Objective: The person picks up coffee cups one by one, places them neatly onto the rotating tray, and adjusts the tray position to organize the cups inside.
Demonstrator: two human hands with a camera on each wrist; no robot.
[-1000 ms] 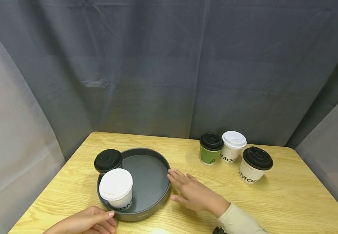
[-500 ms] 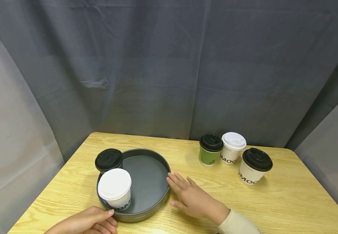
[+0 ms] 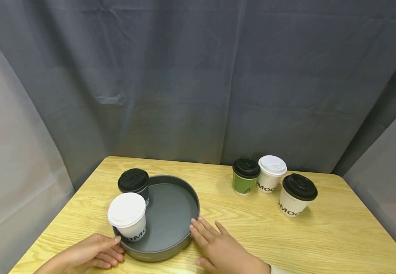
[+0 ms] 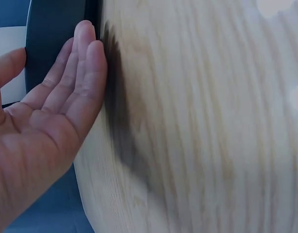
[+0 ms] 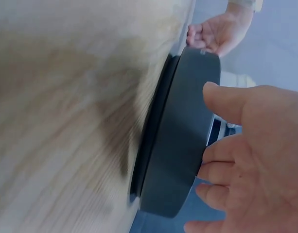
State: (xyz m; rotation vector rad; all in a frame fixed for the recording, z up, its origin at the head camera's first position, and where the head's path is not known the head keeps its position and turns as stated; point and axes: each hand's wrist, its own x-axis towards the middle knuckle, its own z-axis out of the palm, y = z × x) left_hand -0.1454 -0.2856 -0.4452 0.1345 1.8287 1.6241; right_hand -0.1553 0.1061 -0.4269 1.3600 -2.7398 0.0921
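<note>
A round dark grey pan (image 3: 174,213) sits on the table. Inside it, at the left, stand a white-lidded paper cup (image 3: 127,217) and a black-lidded dark cup (image 3: 134,182). My left hand (image 3: 90,252) touches the pan's near-left side with extended fingers, its thumb at the rim. Against the pan's right side rest the straight fingertips of my right hand (image 3: 223,247). The left wrist view shows the fingers of the left hand (image 4: 61,102) flat along the pan's wall (image 4: 54,29). In the right wrist view, the right hand (image 5: 251,155) is beside the pan (image 5: 180,131).
At the back right of the wooden table (image 3: 253,224) stand a green cup with a black lid (image 3: 245,179), a white cup with a white lid (image 3: 271,173) and a white cup with a black lid (image 3: 297,196). Grey curtains (image 3: 184,95) enclose the table's back and sides.
The pan has turned clockwise with its cups: the black-lidded one moved away and right, the white-lidded one leftward. My left hand shifted left; my right hand came nearer along the pan's side.
</note>
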